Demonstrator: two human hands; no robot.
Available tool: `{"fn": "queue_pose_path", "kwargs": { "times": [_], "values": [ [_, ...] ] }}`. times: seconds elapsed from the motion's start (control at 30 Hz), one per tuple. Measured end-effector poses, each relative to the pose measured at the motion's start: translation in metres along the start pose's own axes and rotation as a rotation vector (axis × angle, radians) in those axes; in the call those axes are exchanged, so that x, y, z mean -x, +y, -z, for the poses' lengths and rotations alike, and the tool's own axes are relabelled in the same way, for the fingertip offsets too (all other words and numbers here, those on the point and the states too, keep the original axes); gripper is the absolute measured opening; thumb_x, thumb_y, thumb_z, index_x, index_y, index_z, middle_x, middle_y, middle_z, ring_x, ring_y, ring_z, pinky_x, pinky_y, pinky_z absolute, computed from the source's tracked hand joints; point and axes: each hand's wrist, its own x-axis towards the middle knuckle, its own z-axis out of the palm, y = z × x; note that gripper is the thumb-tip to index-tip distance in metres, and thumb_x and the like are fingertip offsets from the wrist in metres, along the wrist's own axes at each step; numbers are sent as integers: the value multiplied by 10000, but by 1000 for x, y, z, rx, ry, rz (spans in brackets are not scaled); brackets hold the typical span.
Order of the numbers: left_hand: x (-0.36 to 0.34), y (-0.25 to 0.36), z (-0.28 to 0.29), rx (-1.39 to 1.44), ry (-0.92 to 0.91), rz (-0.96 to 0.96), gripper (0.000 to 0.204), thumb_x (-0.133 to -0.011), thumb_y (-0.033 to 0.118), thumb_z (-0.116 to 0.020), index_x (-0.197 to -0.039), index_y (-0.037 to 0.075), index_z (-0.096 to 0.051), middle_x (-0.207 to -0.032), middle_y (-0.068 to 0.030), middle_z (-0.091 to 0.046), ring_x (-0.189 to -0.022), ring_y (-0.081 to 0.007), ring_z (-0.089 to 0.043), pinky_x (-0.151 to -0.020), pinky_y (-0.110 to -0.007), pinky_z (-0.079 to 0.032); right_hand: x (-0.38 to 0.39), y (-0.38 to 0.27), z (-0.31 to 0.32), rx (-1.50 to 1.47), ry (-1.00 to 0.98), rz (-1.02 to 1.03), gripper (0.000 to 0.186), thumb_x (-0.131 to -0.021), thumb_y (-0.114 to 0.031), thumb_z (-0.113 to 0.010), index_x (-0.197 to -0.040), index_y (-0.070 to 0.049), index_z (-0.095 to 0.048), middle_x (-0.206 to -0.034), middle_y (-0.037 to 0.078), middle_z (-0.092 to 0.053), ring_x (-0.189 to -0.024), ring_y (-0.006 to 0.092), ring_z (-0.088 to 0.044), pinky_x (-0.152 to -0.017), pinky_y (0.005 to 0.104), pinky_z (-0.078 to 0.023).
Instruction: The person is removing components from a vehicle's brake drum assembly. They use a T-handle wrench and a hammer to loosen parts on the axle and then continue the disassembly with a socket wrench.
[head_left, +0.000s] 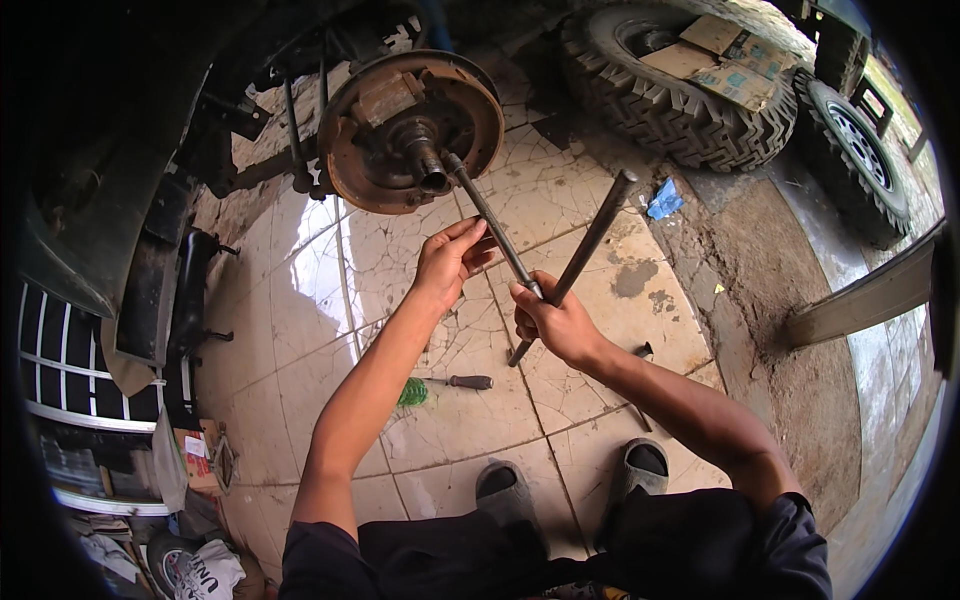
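My right hand [565, 325] is closed round the joint of a long T-handle socket wrench [503, 243], where a thick steel cross bar [590, 240] passes through the shaft. Up from the fist, the shaft slants to a socket end beside the hollow spindle [425, 165] of a rusty brake backing plate [350, 150]. Whether that end is seated on a fastener cannot be made out. My left hand [450, 262] is beside the shaft, fingers loosely curled and thumb apart, its fingertips close against the metal without wrapping round it.
On the cracked tile floor lie a screwdriver [468, 382], some green bristly material [412, 392] and a dark bolt-like piece [643, 350]. A large tyre [690, 130] carrying cardboard is at the far right, near a blue scrap [664, 200]. A beam [850, 305] juts in at right.
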Motion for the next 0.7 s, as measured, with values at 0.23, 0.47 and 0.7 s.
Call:
{"fn": "queue_pose_path", "kwargs": {
  "times": [0.23, 0.47, 0.7],
  "values": [
    [0, 5, -6, -29, 20, 7, 150, -873, 185, -619, -970, 77, -656, -909, -32, -671, -844, -112, -628, -720, -243, -480, -1, -8, 5, -640, -209, -114, 203, -955, -230, -426, -795, -106, -409, -576, -42, -293, -493, 86, -252, -541, 259, -289],
    [-3, 3, -8, -28, 29, -3, 150, -861, 199, -637, -956, 86, -661, -889, -19, -668, -844, -108, -624, -726, -240, -475, -2, 0, 8, -1045, -231, -181, 238, -966, -268, -377, -877, -67, -470, -534, -57, -282, -448, 83, -251, -558, 254, -309],
    [-3, 9, -11, -1, 20, -20, 161, -884, 205, -605, -978, 82, -650, -892, -8, -667, -811, -84, -622, -693, -222, -492, -3, -18, -3, -1107, -231, -178, 227, -963, -236, -369, -875, -50, -465, -517, -58, -287, -437, 79, -249, -550, 251, -310]
  ]
}}
